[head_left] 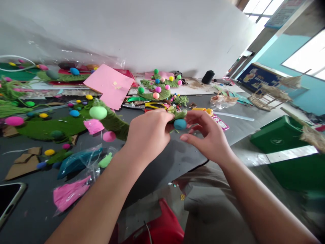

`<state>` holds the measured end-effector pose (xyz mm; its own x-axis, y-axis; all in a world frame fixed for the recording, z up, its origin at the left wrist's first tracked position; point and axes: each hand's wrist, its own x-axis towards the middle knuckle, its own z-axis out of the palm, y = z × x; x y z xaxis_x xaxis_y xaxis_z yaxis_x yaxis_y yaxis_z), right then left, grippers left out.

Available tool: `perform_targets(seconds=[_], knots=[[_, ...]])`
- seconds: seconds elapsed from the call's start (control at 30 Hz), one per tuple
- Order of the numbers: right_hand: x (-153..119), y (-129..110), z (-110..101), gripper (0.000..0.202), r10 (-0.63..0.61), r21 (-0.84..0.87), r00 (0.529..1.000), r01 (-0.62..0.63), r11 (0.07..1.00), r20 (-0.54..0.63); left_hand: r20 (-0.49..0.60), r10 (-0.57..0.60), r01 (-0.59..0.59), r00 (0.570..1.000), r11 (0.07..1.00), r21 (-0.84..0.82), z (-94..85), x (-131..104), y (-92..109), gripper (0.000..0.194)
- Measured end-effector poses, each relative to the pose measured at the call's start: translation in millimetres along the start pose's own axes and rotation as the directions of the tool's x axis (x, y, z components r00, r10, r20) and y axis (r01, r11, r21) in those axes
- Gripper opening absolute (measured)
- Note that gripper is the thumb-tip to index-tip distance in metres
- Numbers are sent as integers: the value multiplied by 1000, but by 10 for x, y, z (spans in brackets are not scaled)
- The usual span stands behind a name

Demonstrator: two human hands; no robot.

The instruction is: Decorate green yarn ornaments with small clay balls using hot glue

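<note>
Item: green yarn-wrapped piece (181, 115), held above the grey table (162, 162), the blue ball (180, 124) against it. Left hand (149, 130): pinching the piece, apparently to steady it. Right hand (209, 135): thumb and fingers parted around the ball's far side, seemingly poised to handle it; contact, I cannot tell.

Containers, by the left forearm, presumably for easy reach: clear packet, teal lump (78, 162) inside; another, pink lump (72, 195) inside. Far right: crumpled clear bag (223, 101), brownish contents unclear; green bin (276, 139), interior hidden from me.
</note>
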<state>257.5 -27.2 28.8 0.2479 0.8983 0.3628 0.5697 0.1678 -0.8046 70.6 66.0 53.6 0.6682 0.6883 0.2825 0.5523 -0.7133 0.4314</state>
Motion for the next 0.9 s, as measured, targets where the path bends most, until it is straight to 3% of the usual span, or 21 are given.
perform_targets(seconds=[0.17, 0.37, 0.5, 0.67, 0.7, 0.77, 0.83, 0.9], knots=[[14, -38, 2, 47, 58, 114, 993, -69, 991, 101, 98, 98, -103, 990, 993, 57, -21, 1, -41, 17], [37, -26, 39, 45, 241, 241, 938, -300, 923, 247, 301, 42, -53, 953, 998, 28, 52, 12, -84, 13], [23, 14, 65, 41, 341, 231, 873, -432, 872, 348, 396, 19, -38, 918, 999, 39, 123, 18, -116, 16], [-11, 90, 53, 45, 431, 99, 819, -499, 861, 379, 461, 66, -62, 885, 998, -24, 201, 33, -125, 24], [-20, 115, 37, 44, 431, 60, 823, -484, 873, 370, 464, 70, -62, 883, 998, -33, 207, 35, -126, 25], [-41, 167, -12, 43, 389, -38, 874, -395, 918, 291, 467, 69, -58, 881, 998, -38, 207, 34, -131, 26], [-67, 208, -70, 42, 288, -157, 937, -259, 953, 200, 472, 58, -51, 879, 998, -27, 197, 26, -139, 25], [-94, 227, -116, 41, 159, -229, 970, -114, 967, 186, 483, 45, -45, 875, 999, -11, 185, 13, -148, 24]])
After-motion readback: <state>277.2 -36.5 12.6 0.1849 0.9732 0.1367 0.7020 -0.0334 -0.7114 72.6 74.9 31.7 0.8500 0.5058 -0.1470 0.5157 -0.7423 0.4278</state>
